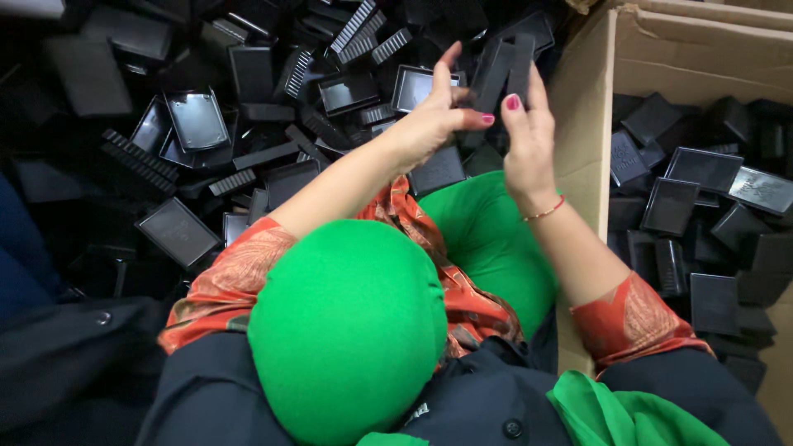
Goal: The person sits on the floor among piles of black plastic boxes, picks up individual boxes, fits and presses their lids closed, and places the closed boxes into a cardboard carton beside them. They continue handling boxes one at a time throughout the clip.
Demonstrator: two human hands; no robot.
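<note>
Both hands are raised over my lap, above the pile. My left hand (429,124) has its thumb and forefinger pinched on the lower end of a black plastic part (504,70); the other fingers are spread and lifted, one pointing straight up. My right hand (529,136) is clasped around the same part from the right side, thumb pressed on its near face and fingers wrapped behind it, so the part is gripped between the two hands. The part looks like two narrow flat strips held together, standing nearly upright and tilted slightly away from me; I cannot tell whether the strips are joined or only pressed against each other. A thin red bangle (545,211) sits on my right wrist. Below the hands, green cloth (487,239) covers my lap, and orange patterned sleeves (227,285) show at both elbows. In front and to the left lies a loose heap of black plastic pieces (273,91): shallow rectangular trays (197,118), flat lids, and ribbed comb-like strips (357,25), lying at all angles and overlapping. To the right stands an open cardboard box (582,124), its near wall just beside my right forearm, and it holds more black trays (706,169) of the same kind, stacked loosely.
</note>
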